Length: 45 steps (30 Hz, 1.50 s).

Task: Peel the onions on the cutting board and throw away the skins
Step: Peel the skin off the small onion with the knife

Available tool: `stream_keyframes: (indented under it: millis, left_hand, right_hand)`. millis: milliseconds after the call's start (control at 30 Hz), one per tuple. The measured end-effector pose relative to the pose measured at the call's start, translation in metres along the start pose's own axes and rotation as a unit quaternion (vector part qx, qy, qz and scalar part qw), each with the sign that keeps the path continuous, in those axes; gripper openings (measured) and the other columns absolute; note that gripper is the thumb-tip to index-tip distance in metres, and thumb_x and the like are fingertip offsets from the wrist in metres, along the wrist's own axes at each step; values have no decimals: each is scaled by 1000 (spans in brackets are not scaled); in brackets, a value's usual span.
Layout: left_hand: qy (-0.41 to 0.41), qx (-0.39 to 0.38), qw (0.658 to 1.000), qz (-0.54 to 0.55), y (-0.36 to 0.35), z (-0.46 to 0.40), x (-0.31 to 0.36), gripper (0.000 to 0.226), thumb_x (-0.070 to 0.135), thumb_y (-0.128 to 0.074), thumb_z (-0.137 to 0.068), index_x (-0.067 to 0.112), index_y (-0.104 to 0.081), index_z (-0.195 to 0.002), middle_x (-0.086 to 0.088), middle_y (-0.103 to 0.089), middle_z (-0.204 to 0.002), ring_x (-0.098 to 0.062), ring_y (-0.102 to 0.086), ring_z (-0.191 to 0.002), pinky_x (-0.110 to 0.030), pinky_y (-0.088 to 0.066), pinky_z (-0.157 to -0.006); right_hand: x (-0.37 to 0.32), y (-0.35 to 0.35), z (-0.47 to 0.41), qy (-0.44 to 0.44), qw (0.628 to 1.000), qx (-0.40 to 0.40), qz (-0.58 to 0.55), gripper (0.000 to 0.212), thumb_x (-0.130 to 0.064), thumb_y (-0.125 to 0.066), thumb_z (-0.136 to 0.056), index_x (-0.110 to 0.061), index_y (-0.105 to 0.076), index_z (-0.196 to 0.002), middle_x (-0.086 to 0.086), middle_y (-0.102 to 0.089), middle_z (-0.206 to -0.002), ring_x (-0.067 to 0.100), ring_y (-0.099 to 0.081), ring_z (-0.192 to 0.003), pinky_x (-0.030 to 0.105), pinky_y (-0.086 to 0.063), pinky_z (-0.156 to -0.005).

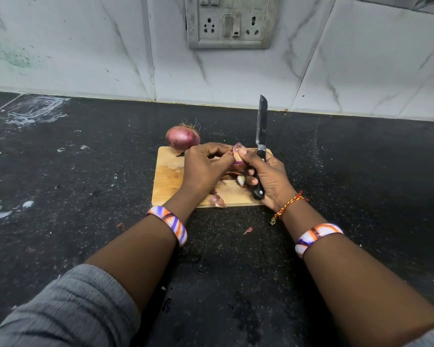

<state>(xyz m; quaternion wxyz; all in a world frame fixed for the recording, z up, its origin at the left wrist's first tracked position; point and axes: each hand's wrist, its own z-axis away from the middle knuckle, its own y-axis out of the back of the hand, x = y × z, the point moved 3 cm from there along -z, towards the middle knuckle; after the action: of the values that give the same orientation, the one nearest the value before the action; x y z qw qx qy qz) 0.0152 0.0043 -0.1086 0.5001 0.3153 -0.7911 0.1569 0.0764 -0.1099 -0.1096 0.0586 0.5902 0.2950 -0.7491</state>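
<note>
— What are the fingers doing just now?

— The left hand (203,164) is curling its fingers round a small, partly peeled purple onion (238,163), gripping it just above the pale rectangular wooden cutting board (169,177). The right hand (266,177) is pressing its thumb against the onion's top, where a flap of skin is standing up, while its other fingers are wrapping the handle of a black-handled kitchen knife with a dark blade (261,136). The blade is pointing up and away from the board, towards the wall.

— And is anything lying on the board?

— Loose purple onion skins (218,200) are lying on it beneath the hands, near its front edge. A whole unpeeled red onion with dry roots (183,137) is sitting at the board's far left corner, touching the edge; whether it is resting on the wood or on the counter, I cannot tell.

— Beyond the board?

— The board is lying on a black speckled stone counter (85,196). A small scrap of skin (248,230) is lying on the counter just in front of the board.
</note>
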Motion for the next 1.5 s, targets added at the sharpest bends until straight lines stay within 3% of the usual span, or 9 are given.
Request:
stream_keyframes:
  millis: [100, 233, 433, 600, 733, 867, 1033, 1167, 1500]
  left_hand:
    - [7, 11, 1000, -9, 0, -1, -3, 14, -1, -67, -75, 9, -71, -84, -3, -69, -84, -6, -65, -75, -14, -51, -70]
    - [19, 26, 999, -25, 1, -3, -5, 14, -4, -64, -74, 9, -69, -74, -2, -66, -92, 5, -61, -81, -5, -46, -71]
    - [12, 17, 999, -32, 0, -3, -3, 14, -3, -63, -75, 9, -68, -76, -5, -66, -97, -10, -61, -95, -4, -45, -75]
    - [2, 10, 998, -57, 0, -3, -6, 5, -2, -64, -73, 2, -66, -72, -2, -63, -97, -14, -60, -101, -21, -48, -85]
    - [-43, 24, 994, -93, 0, -3, -5, 3, 7, -65, -68, 4, -64, -68, -5, -62, -95, -13, -58, -96, -23, -44, -83]
    - [-60, 33, 989, -128, -2, -1, -4, 10, 14, -61, -65, 5, -61, -64, -8, -62, -92, -13, -57, -92, -19, -40, -77]
    - [-4, 39, 996, -80, 0, -2, -7, 6, 1, -63, -75, 6, -65, -72, -5, -64, -84, -8, -58, -79, -14, -45, -69]
    - [17, 13, 1000, -15, -2, 0, -2, 16, 3, -63, -81, 10, -70, -93, 2, -68, -83, 6, -61, -71, -10, -48, -69]
    - [13, 6, 1000, -26, 0, -1, -2, 14, 2, -66, -78, 7, -72, -90, -2, -69, -80, 2, -62, -67, -17, -52, -66]
  right_hand:
    - [1, 0, -1, 5, 1000, 2, 6, 10, -7, -65, -84, -9, -60, -76, 1, -42, -49, 5, -31, -30, 14, -32, -32]
    - [2, 0, -2, 8, 1000, 5, 15, 9, -6, -67, -82, -9, -60, -77, 1, -46, -48, 5, -31, -30, 14, -32, -32]
    - [2, 1, -2, 9, 1000, 1, 8, 9, -7, -67, -82, -9, -61, -76, 0, -46, -46, 5, -31, -30, 16, -33, -34]
    - [0, 0, -1, 10, 1000, -5, 9, 10, -5, -66, -82, -8, -61, -74, 1, -47, -46, 4, -31, -29, 14, -33, -32]
    - [-1, 1, -1, 7, 1000, -2, 20, 9, -5, -66, -83, -3, -57, -80, 1, -46, -46, 4, -31, -29, 14, -33, -31]
    - [1, 1, -3, 6, 999, 2, 37, 26, -6, -68, -82, -3, -53, -102, 10, -44, -60, 4, -32, -29, 14, -32, -29]
    - [0, 1, -1, 3, 1000, -1, 16, 11, -8, -67, -82, -7, -56, -79, 2, -43, -49, 4, -31, -29, 14, -32, -30]
    - [-1, 0, 0, -2, 1000, 0, -18, 11, -11, -65, -85, -7, -57, -77, 1, -40, -47, 4, -30, -28, 12, -29, -28]
    - [-3, 2, 0, -2, 1000, 2, 3, 9, -10, -66, -83, -8, -61, -76, 6, -41, -58, 2, -32, -30, 12, -29, -28]
